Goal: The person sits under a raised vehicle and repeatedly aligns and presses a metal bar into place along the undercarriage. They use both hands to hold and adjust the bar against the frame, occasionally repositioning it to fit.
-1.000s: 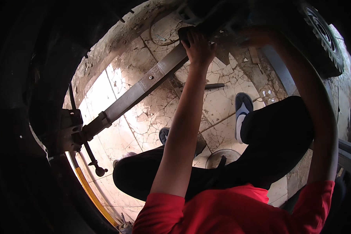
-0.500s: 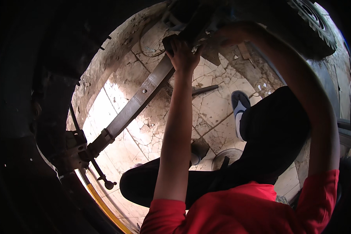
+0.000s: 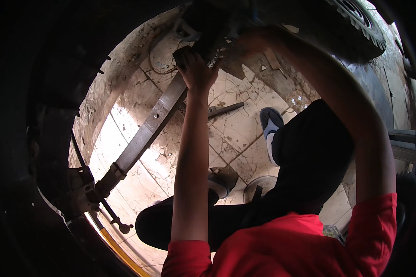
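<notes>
A long grey metal bar (image 3: 155, 119) runs slantwise from the lower left up toward my hands, with a bolt head near its middle. At its upper part my left hand (image 3: 198, 71) has its fingers curled over a dark metal piece (image 3: 184, 56) on the bar, with the thumb held apart on the right. Farther right and a little higher is my right hand (image 3: 254, 41), in deep shadow and smeared by motion. Its fingers and anything in them cannot be made out.
Dark joints and a rod with a ball end (image 3: 125, 228) hang at the bar's lower end. A wire brush (image 3: 224, 111) lies on the cracked tile floor (image 3: 231, 143). A large toothed wheel or tyre (image 3: 360, 21) stands at the upper right. My sandalled foot (image 3: 271, 121) is nearby.
The scene has shifted left in the picture. My left hand stays on the dark piece at the bar; my right hand stays near the bar's upper end, still blurred.
</notes>
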A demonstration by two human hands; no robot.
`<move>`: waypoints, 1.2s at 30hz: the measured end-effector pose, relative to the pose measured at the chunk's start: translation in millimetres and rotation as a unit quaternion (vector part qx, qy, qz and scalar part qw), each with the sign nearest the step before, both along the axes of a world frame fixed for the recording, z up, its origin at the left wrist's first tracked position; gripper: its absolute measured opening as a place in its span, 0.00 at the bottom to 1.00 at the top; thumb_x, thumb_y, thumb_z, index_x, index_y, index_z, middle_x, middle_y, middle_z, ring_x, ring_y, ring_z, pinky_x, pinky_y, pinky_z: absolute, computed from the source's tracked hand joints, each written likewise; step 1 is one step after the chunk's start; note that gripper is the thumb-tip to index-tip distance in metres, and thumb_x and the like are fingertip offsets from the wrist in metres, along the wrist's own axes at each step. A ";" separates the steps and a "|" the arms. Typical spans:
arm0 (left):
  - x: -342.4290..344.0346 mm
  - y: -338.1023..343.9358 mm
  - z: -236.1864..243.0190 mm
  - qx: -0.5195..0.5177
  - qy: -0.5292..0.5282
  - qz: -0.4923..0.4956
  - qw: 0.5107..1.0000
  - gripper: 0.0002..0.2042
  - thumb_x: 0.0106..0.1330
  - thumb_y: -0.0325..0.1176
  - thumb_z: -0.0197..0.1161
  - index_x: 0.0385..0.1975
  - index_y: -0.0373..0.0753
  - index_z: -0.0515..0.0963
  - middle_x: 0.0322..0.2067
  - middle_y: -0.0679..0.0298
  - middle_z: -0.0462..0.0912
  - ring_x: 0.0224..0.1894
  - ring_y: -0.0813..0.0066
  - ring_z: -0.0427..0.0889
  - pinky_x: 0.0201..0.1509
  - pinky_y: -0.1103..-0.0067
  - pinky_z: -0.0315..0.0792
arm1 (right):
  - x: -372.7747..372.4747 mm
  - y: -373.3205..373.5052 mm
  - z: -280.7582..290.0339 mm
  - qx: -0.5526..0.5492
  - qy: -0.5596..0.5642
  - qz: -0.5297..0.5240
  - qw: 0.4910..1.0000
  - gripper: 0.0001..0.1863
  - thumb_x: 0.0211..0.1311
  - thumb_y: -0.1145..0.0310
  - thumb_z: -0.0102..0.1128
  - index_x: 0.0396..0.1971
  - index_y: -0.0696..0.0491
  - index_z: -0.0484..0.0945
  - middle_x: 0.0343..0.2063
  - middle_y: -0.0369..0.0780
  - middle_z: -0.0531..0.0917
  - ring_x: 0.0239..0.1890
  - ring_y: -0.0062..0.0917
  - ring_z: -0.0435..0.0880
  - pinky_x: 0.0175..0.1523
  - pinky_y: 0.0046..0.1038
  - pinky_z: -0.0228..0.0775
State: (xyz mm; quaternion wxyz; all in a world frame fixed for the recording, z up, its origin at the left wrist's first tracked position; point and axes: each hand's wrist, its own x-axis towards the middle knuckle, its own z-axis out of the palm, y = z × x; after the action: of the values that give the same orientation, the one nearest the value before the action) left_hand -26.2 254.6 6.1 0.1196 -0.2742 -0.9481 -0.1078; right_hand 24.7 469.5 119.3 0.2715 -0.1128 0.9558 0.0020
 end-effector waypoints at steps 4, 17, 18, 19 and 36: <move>24.1 0.5 -8.9 -0.013 0.053 -0.009 0.998 0.50 0.62 0.72 0.52 0.66 0.26 0.63 0.71 0.40 0.56 0.77 0.51 0.49 0.75 0.47 0.43 | 4.8 11.7 -5.0 0.031 0.001 0.006 0.999 0.28 0.63 0.56 0.64 0.62 0.49 0.73 0.45 0.50 0.84 0.49 0.35 0.84 0.55 0.37 0.76; 82.4 -44.2 -41.4 0.013 0.060 -0.224 0.973 0.21 0.65 0.29 0.50 0.58 0.33 0.75 0.60 0.46 0.74 0.68 0.54 0.69 0.73 0.57 0.59 | 0.5 16.5 -19.5 0.078 0.076 0.063 0.992 0.33 0.60 0.53 0.67 0.60 0.56 0.73 0.49 0.54 0.83 0.52 0.43 0.83 0.59 0.41 0.74; 89.2 -49.0 -26.3 -0.129 -0.120 -0.279 0.944 0.20 0.66 0.28 0.50 0.57 0.35 0.75 0.55 0.49 0.78 0.63 0.55 0.74 0.70 0.59 0.63 | 1.8 25.4 -15.7 0.086 0.048 0.037 0.994 0.33 0.60 0.53 0.68 0.61 0.56 0.72 0.49 0.54 0.83 0.52 0.44 0.83 0.59 0.41 0.74; 92.6 -60.8 -8.2 -0.266 -0.296 -0.315 0.862 0.19 0.66 0.28 0.50 0.56 0.37 0.76 0.51 0.51 0.82 0.58 0.56 0.79 0.67 0.61 0.67 | 5.7 26.4 -12.9 0.073 0.052 0.031 0.996 0.34 0.60 0.52 0.68 0.62 0.55 0.72 0.49 0.53 0.83 0.52 0.44 0.83 0.58 0.41 0.74; 70.7 -10.6 -16.0 0.067 -0.059 -0.232 0.969 0.20 0.68 0.30 0.49 0.58 0.36 0.75 0.61 0.47 0.74 0.64 0.47 0.71 0.68 0.61 0.65 | 5.3 25.3 -13.2 -0.073 0.069 0.039 0.994 0.29 0.64 0.53 0.64 0.62 0.49 0.73 0.45 0.51 0.85 0.48 0.42 0.85 0.55 0.39 0.76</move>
State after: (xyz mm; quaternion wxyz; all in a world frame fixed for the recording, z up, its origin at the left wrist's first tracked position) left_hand 44.5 244.0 -9.9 0.0529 -0.4713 -0.8544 -0.2121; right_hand 30.0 494.8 106.1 0.1960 -0.1693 0.9646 -0.0493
